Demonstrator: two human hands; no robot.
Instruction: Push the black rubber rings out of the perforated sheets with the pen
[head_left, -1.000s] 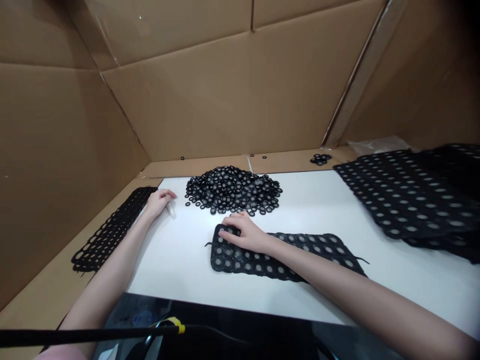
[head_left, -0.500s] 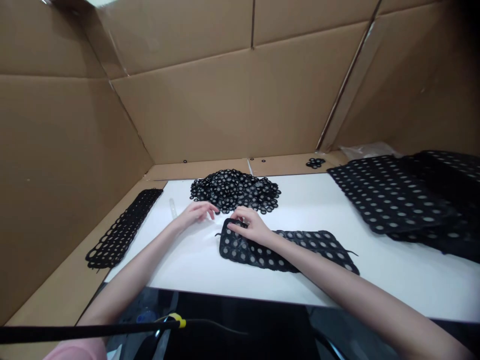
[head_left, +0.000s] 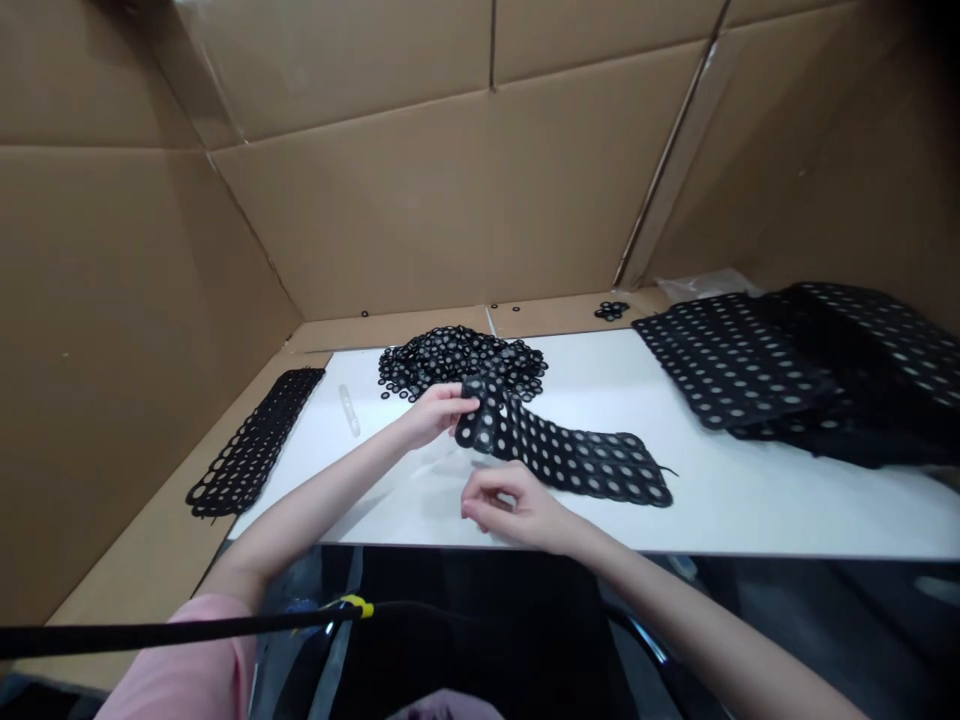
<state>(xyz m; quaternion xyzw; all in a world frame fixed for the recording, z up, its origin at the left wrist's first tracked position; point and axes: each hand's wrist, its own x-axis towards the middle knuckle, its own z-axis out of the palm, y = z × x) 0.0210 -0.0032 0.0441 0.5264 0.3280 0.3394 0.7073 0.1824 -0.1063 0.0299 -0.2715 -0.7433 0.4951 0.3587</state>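
My left hand (head_left: 441, 413) pinches the left end of a black strip of joined rings (head_left: 574, 452), lifting that end off the white board (head_left: 390, 500). The strip's right end lies on the board, with a loose black cord at its corner. Just below and in front of the raised end, my right hand (head_left: 517, 508) is apart from the strip. Its fingers are curled toward the thumb; whatever they hold, if anything, is hidden. Behind the strip sits a heap of small black rings (head_left: 457, 360).
A black ring-patterned strip (head_left: 259, 440) lies along the board's left edge, near a clear narrow plastic piece (head_left: 349, 410). Several dotted black sheets (head_left: 750, 375) are piled at the right. Loose rings (head_left: 611, 311) lie at the back, before cardboard walls (head_left: 420, 200).
My left hand has moved right from the clear plastic piece and taken hold of the strip's left end, raising it. My right hand has let go of the strip and come nearer me.
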